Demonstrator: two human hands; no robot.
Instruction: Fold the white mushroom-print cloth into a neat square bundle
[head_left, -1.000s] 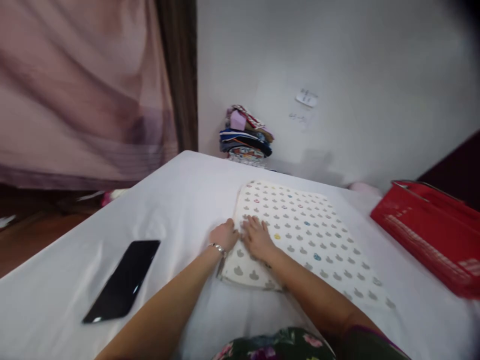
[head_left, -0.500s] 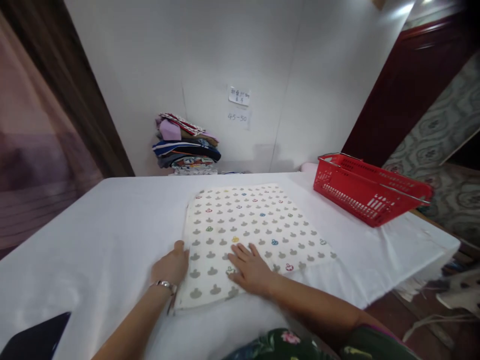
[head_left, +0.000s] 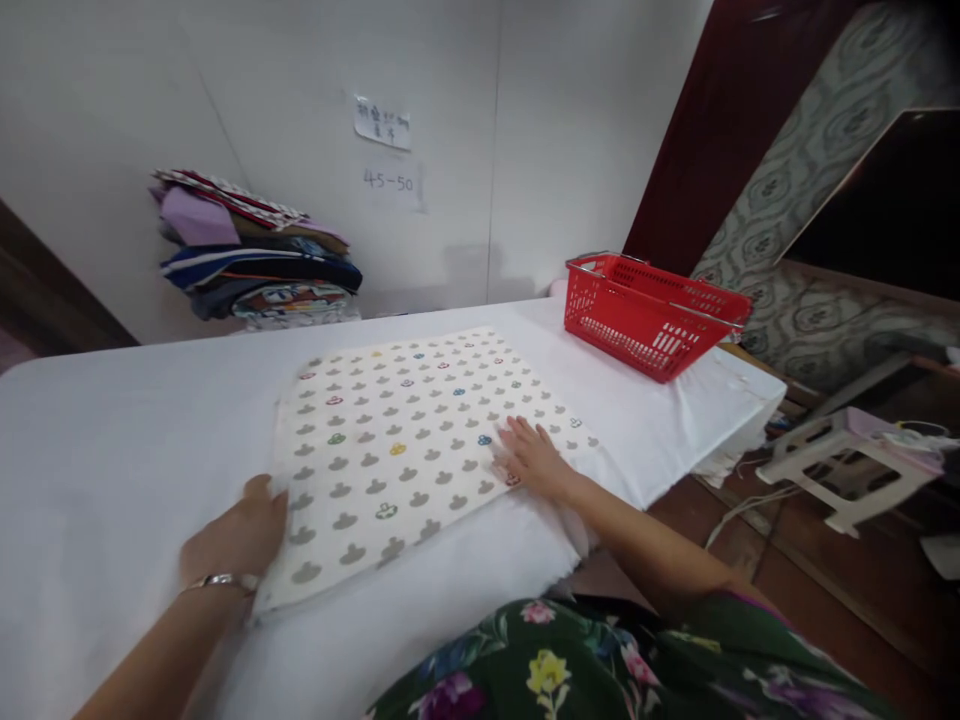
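Observation:
A cream cloth (head_left: 405, 410) printed with grey and a few coloured shapes lies flat on the white table covering. At its left edge is my left hand (head_left: 238, 532), with a bracelet at the wrist; the fingers are curled in toward the cloth's edge, and the fingertips are hard to make out. My right hand (head_left: 534, 458) rests palm down on the cloth near its front right part, fingers spread, holding nothing.
A red plastic basket (head_left: 645, 315) stands at the table's back right. Folded clothes (head_left: 259, 250) are piled at the back left against the wall. Right of the table, a white and pink stool (head_left: 862, 455) stands on the floor near some cables.
The view has turned to the right. My right hand has slid rightward over the cloth, toward its right side. My left hand remains at the left edge.

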